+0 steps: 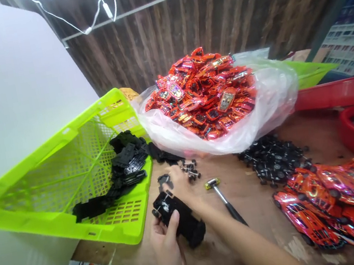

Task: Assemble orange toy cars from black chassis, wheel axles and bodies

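Observation:
My left hand (168, 239) is closed around a black toy car chassis (188, 224), thumb on top. A wheel axle sits across its far end. Just beyond that end, my right hand (179, 182) reaches in with bent fingers at a small dark grey plastic piece (164, 181) and appears to pinch it; the fingertips are partly blurred. Several loose wheel axles (191, 170) lie beside the right hand. To the right of it, a small hammer (225, 199) with a yellowish head and a black handle rests on the table.
A tilted lime-green basket (112, 233) holds black chassis at left. Behind is a plastic bag (233, 141) heaped with red toy car bodies (205, 95). Piled axles (274, 158), toy cars (341, 208) and a red basin (349, 138) are at right.

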`<state>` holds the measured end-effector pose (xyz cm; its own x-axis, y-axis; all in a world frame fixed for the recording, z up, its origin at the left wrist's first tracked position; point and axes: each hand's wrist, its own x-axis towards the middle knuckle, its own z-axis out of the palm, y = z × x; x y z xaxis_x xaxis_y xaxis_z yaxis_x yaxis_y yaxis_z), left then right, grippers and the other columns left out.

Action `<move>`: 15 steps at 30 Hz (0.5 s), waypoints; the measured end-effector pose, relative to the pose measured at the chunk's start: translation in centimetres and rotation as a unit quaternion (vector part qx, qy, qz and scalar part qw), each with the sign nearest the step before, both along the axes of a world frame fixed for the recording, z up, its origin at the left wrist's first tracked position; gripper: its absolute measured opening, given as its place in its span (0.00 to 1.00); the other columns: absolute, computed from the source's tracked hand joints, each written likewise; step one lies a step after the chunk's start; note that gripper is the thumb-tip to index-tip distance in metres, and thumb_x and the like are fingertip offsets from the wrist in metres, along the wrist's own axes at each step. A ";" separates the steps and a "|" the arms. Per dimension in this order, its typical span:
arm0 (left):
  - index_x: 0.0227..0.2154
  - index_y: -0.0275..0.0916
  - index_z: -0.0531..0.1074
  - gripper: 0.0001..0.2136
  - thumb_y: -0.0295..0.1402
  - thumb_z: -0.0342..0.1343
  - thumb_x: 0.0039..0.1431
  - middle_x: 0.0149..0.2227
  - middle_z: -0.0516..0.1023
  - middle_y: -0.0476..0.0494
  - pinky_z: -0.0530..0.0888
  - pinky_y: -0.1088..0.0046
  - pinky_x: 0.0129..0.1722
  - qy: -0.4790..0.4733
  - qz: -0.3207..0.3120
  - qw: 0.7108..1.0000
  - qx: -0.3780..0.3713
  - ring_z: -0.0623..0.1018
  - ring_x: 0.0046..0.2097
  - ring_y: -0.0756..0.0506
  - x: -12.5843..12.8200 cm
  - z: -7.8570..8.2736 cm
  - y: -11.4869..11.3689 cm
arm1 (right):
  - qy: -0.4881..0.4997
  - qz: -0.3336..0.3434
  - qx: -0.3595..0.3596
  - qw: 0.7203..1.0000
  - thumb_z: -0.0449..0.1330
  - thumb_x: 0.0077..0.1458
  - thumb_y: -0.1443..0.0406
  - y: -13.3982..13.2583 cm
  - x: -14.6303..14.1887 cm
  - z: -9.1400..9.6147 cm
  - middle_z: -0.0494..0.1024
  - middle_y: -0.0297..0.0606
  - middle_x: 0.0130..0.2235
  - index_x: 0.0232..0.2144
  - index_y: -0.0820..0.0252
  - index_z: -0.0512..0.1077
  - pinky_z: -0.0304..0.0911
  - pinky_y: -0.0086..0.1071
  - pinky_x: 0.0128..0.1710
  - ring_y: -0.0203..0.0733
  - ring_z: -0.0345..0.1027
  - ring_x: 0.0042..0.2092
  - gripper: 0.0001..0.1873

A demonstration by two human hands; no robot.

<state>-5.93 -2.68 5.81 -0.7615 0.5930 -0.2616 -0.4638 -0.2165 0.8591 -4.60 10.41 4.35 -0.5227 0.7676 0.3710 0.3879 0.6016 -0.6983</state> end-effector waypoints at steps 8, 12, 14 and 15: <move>0.42 0.38 0.68 0.23 0.34 0.67 0.42 0.43 0.76 0.41 0.76 0.72 0.35 0.004 -0.068 0.998 0.016 0.78 0.41 0.44 2.9 -3.3 6.4 | 0.070 -0.087 0.016 0.994 0.63 0.47 0.64 -4.9 14.1 -0.3 0.72 0.39 0.51 0.53 0.52 0.62 0.64 0.43 0.50 0.48 0.66 0.52 0.30; 0.41 0.37 0.68 0.22 0.36 0.67 0.43 0.43 0.76 0.39 0.76 0.68 0.38 0.020 -0.108 0.994 0.024 0.77 0.43 0.42 5.2 -4.3 7.8 | 0.034 -0.142 0.097 0.985 0.61 0.49 0.68 -6.1 15.6 -1.7 0.71 0.45 0.51 0.56 0.57 0.59 0.63 0.45 0.50 0.51 0.65 0.54 0.31; 0.42 0.37 0.68 0.23 0.36 0.67 0.43 0.43 0.76 0.39 0.75 0.67 0.41 0.041 -0.108 0.993 0.016 0.77 0.44 0.42 5.7 -4.6 8.1 | 0.018 -0.141 0.121 0.982 0.60 0.50 0.67 -5.7 16.1 -1.9 0.71 0.46 0.52 0.57 0.59 0.58 0.60 0.45 0.52 0.51 0.63 0.55 0.31; 0.43 0.37 0.68 0.23 0.36 0.67 0.43 0.43 0.76 0.40 0.75 0.67 0.42 0.051 -0.105 0.993 0.013 0.77 0.44 0.42 5.8 -4.7 8.2 | 0.011 -0.142 0.135 0.981 0.60 0.51 0.67 -5.3 16.3 -1.9 0.70 0.46 0.53 0.57 0.59 0.58 0.58 0.46 0.53 0.51 0.61 0.56 0.30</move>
